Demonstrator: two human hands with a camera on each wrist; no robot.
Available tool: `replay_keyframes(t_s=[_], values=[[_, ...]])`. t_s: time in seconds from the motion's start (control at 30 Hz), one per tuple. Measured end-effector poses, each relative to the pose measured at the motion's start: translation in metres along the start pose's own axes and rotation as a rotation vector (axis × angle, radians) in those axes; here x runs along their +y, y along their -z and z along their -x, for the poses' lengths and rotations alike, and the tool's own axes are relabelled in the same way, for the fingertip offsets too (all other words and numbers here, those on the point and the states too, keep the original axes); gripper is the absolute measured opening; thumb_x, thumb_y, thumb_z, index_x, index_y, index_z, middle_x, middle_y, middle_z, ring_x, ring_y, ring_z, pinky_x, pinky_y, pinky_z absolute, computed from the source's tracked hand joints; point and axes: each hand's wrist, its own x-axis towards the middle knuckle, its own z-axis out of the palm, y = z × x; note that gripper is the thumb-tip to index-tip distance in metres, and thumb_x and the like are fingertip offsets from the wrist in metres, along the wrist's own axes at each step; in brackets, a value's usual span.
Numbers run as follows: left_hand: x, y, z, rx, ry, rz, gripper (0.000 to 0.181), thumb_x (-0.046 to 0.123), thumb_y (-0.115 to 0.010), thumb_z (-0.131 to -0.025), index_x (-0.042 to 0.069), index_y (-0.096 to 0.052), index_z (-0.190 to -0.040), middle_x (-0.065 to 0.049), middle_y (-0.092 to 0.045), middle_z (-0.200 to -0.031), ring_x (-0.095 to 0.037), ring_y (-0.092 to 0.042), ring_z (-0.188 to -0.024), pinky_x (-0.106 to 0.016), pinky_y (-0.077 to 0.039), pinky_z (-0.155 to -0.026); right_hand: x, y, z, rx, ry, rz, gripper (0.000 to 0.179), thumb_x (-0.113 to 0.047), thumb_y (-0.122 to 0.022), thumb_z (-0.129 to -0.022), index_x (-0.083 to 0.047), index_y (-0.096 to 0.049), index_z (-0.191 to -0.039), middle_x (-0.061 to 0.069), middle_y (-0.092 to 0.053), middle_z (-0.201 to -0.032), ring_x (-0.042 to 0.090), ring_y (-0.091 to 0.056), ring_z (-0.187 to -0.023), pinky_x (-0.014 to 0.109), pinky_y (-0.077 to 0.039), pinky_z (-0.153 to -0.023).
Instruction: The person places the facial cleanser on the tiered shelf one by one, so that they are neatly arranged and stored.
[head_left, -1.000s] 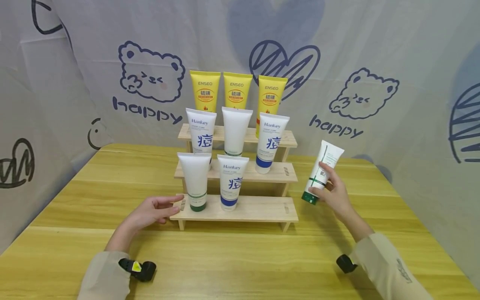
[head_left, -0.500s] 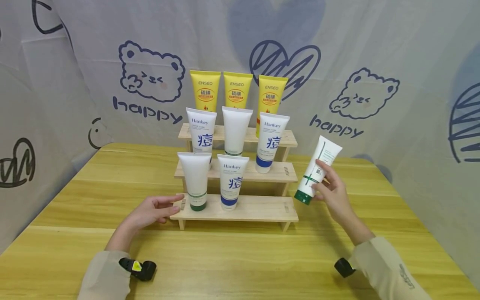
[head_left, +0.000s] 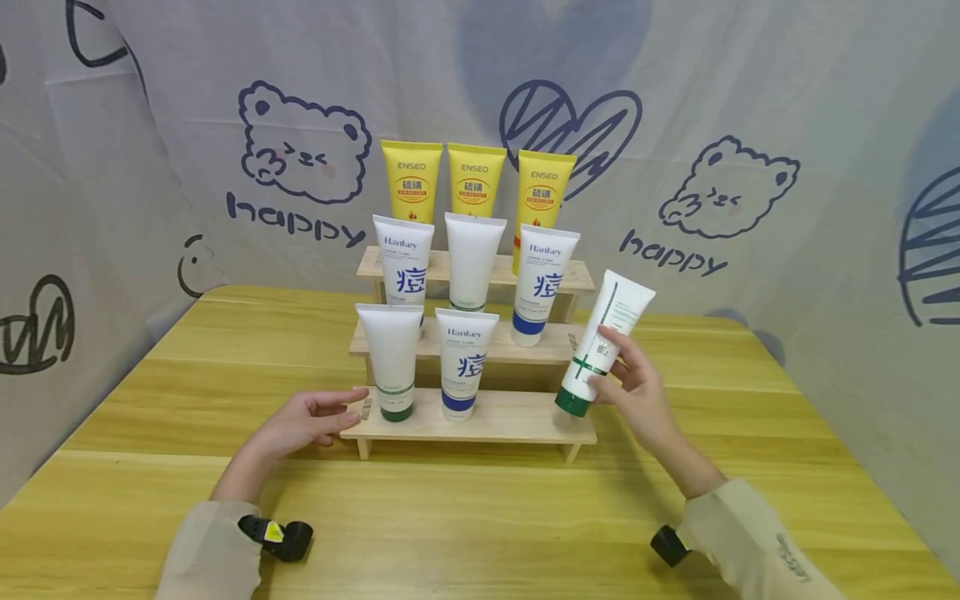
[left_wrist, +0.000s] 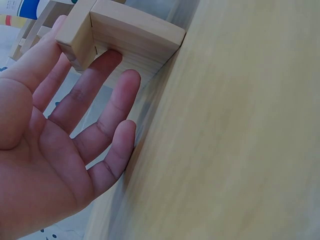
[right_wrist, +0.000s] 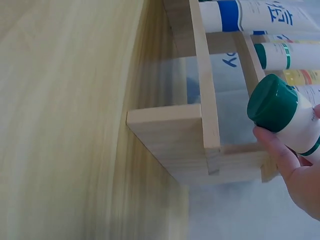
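My right hand (head_left: 636,392) pinches a white squeeze tube (head_left: 609,325) with a green cap, tilted with its cap down. The cap (right_wrist: 274,102) is just above the right end of the lowest step of a wooden tiered stand (head_left: 517,417), apart from the board in the right wrist view. At the lowest step's left end, my left hand (head_left: 303,423) holds the board end (left_wrist: 75,35) between thumb and index finger, the other fingers loosely bent beneath. On that step stand a white green-capped tube (head_left: 392,358) and a white blue-capped Hankey tube (head_left: 463,367).
The middle step bears two Hankey tubes (head_left: 542,279) with a plain white tube (head_left: 472,258) between them. Three yellow ENSEO tubes (head_left: 474,179) stand on the top step. Behind the wooden table (head_left: 465,525) hangs a printed cloth (head_left: 435,67).
My right hand has carried the white green-capped tube leftward, from beside the stand to above the lowest step's right end. The left hand has stayed in place.
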Motion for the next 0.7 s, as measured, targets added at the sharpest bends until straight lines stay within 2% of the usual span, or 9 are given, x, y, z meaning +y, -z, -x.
replay_keyframes(t_s=[0.2, 0.43, 0.7], values=[[0.0, 0.0, 0.0, -0.003, 0.002, 0.001, 0.053, 0.027, -0.06, -0.086, -0.001, -0.045, -0.129, -0.023, -0.037, -0.134, -0.017, -0.055, -0.077, -0.032, -0.046, -0.066, 0.007, -0.012, -0.001, -0.039, 0.05, -0.005, 0.056, 0.022, -0.051, -0.076, 0.007, -0.036, -0.129, 0.012, -0.044, -0.119, 0.017, -0.054, -0.095, 0.029, -0.051, -0.061], [-0.001, 0.0, 0.0, -0.008, -0.002, -0.002, 0.053, 0.027, -0.059, -0.087, 0.0, -0.044, -0.13, -0.023, -0.036, -0.134, -0.016, -0.053, -0.076, -0.031, -0.046, -0.065, 0.013, -0.026, -0.002, -0.088, 0.077, 0.102, 0.053, 0.02, -0.057, -0.075, 0.009, -0.039, -0.124, 0.023, -0.041, -0.122, 0.013, -0.053, -0.1, 0.031, -0.049, -0.071], [0.0, 0.0, 0.0, -0.005, 0.0, 0.001, 0.053, 0.027, -0.059, -0.087, 0.0, -0.044, -0.13, -0.022, -0.036, -0.134, -0.015, -0.053, -0.076, -0.03, -0.046, -0.064, 0.016, -0.042, -0.002, -0.067, 0.231, 0.213, 0.052, 0.024, -0.06, -0.069, 0.01, -0.045, -0.117, 0.021, -0.046, -0.106, 0.014, -0.053, -0.085, 0.031, -0.051, -0.062]])
